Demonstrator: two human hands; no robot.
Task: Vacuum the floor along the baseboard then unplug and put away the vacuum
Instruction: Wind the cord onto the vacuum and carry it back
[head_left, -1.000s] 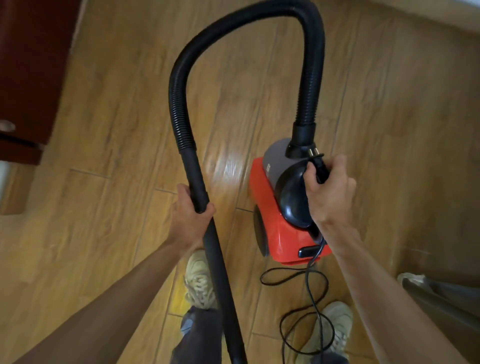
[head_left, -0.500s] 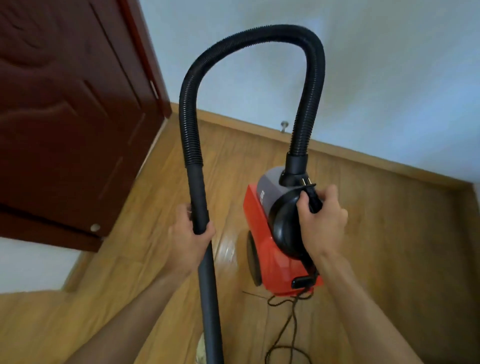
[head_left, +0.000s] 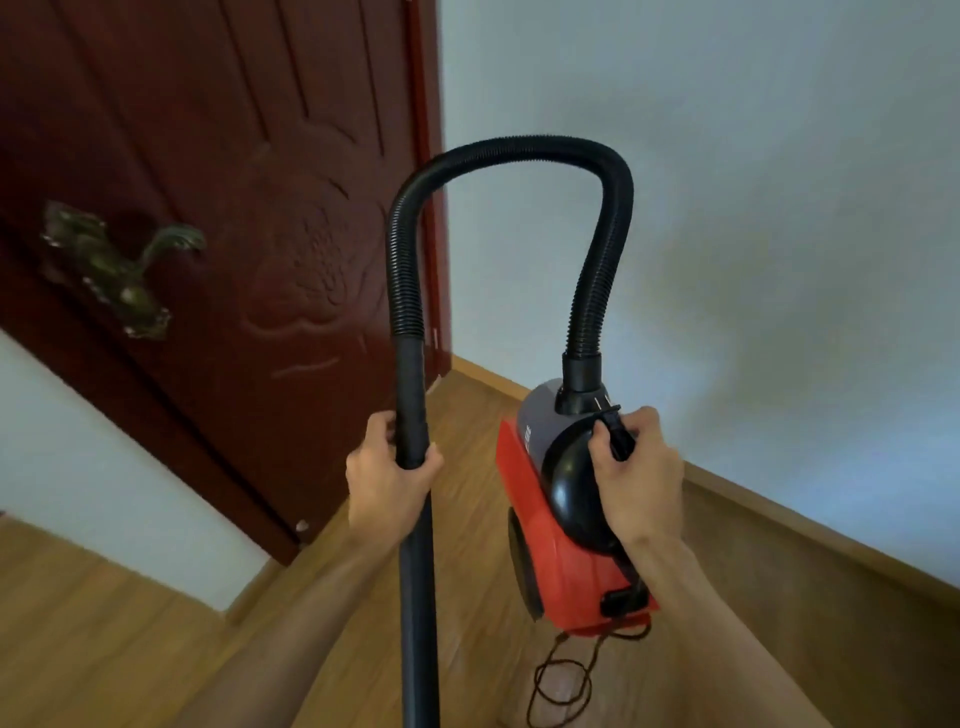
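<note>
A red and grey canister vacuum (head_left: 558, 566) hangs off the floor, carried by its black top handle (head_left: 576, 499). My right hand (head_left: 636, 483) is wrapped around that handle and also pinches the black plug (head_left: 618, 434) against it. My left hand (head_left: 387, 480) grips the black wand (head_left: 413, 519) just below the ribbed hose (head_left: 519, 150), which arches over to the vacuum's top. The black cord (head_left: 563, 686) dangles in loops under the vacuum. A wooden baseboard (head_left: 779, 514) runs along the white wall.
A dark red door (head_left: 249, 218) with a brass lever handle (head_left: 119, 265) stands open on the left, its lower corner near the floor. The white wall (head_left: 753, 208) fills the right. Wood-look flooring (head_left: 104, 634) lies below.
The view has tilted up from the floor to the door and wall. The vacuum stays lifted in my right hand, and the wand stays in my left hand. My feet have left the view.
</note>
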